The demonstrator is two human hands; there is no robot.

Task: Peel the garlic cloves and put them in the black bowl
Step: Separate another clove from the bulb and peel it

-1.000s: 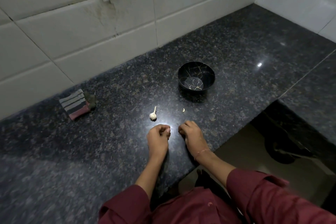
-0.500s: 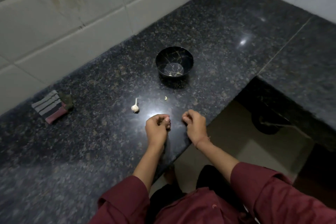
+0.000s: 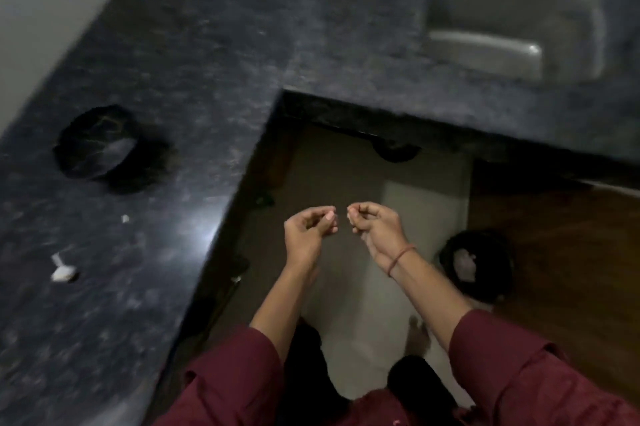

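Observation:
The whole view is blurred by motion. The black bowl stands on the dark granite counter at the left. A small garlic bulb with a stalk lies near the counter's left edge, and a pale garlic bit lies between it and the bowl. Both my hands are off the counter, raised over the floor. My left hand and my right hand face each other a little apart, fingers curled to the thumbs. Nothing shows plainly in either.
A steel sink is set into the counter at the far right. The counter makes an L around a floor gap. On the floor at right stands a round black bin with something pale inside. White tiled wall at the left.
The view has swung right and down. Both hands have lifted off the counter and now hang over the floor; the bowl and garlic lie far to their left.

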